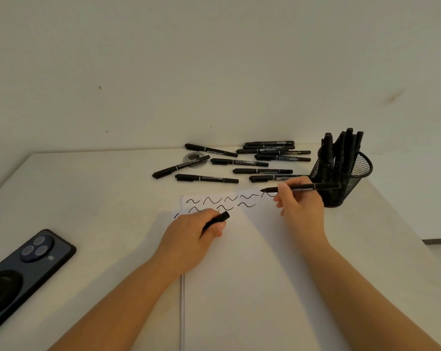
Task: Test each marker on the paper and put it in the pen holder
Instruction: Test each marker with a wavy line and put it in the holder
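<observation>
Right hand (300, 206) pinches a marker (300, 187), tip at the paper's (252, 274) far edge. Left hand (191, 236) grips its cap (218, 220) on the paper.

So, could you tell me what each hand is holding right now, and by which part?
The right hand pinches an uncapped marker around mid-barrel, tip at the paper. The left hand grips its cap.

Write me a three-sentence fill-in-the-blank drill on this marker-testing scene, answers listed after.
1. The right hand holds an uncapped marker with its tip at the ____.
2. The left hand grips the marker's ____.
3. Tested markers stand in the black mesh ____ at the table's right.

Answers: paper; cap; pen holder
</observation>
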